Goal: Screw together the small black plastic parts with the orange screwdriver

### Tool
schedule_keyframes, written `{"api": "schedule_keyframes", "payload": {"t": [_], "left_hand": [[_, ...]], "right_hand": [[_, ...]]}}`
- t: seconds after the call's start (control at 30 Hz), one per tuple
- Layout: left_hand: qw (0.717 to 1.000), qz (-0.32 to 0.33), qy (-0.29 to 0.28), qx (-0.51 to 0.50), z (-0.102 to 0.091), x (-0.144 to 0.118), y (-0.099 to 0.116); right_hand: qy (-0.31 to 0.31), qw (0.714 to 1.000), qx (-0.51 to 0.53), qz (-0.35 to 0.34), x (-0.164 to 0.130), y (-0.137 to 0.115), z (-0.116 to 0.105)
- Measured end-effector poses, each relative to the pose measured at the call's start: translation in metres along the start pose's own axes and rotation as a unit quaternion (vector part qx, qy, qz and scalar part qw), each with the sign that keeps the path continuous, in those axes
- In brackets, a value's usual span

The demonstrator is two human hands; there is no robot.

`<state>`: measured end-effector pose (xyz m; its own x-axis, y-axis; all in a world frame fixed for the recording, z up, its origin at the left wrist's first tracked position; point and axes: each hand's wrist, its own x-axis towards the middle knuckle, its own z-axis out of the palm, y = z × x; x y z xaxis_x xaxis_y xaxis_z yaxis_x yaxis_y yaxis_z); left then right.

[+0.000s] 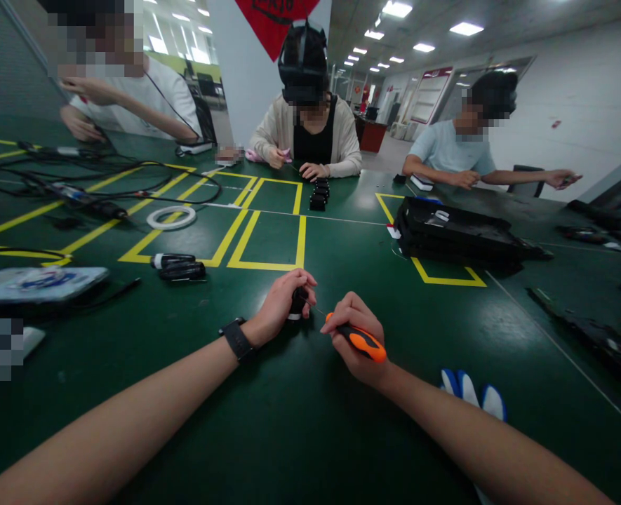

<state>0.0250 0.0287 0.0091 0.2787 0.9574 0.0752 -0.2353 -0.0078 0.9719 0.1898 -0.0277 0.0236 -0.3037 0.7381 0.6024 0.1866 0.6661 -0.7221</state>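
Left hand (281, 305) grips small black part (298, 303) on green table (342, 421), mid near edge. Right hand (356, 340) holds orange-handled screwdriver (361, 340), tip at the part.

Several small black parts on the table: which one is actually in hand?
The small black part gripped by the left hand, with the orange-handled screwdriver tip against it. The other black parts sit stacked far across the table, by another person's hands.
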Motion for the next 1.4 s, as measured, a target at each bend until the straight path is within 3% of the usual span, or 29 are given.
{"api": "schedule_keyframes", "payload": {"t": [0.2, 0.4, 0.63, 0.73, 0.97, 1.3, 1.4], "left_hand": [[1.0, 0.005, -0.012, -0.01, -0.0008, 0.0, 0.0003], [1.0, -0.003, 0.006, 0.006, 0.002, -0.0001, 0.0009], [1.0, 0.008, 0.002, 0.026, 0.0019, 0.0006, 0.0009], [0.999, 0.003, -0.018, 0.031, 0.0021, -0.0005, 0.002], [0.999, 0.003, -0.019, 0.034, 0.0044, -0.0015, 0.0044], [1.0, 0.006, 0.002, -0.009, 0.0012, -0.0001, 0.0013], [1.0, 0.002, 0.004, -0.009, 0.0019, -0.0006, 0.0019]], "right_hand": [[0.028, 0.999, 0.018, 0.029, 0.002, -0.0013, -0.0023], [0.05, 0.99, 0.057, 0.123, 0.0017, -0.0002, 0.0013], [-0.003, 1.0, 0.016, 0.023, 0.0007, 0.0019, 0.0009], [-0.007, 1.0, 0.015, 0.011, 0.0013, 0.0021, -0.0005], [0.055, 0.986, 0.067, 0.139, 0.0016, 0.0021, 0.0006], [0.01, 1.0, -0.018, -0.019, 0.0002, -0.0004, 0.0025], [0.021, 0.999, -0.027, -0.031, 0.0004, -0.0014, 0.0019]]}}
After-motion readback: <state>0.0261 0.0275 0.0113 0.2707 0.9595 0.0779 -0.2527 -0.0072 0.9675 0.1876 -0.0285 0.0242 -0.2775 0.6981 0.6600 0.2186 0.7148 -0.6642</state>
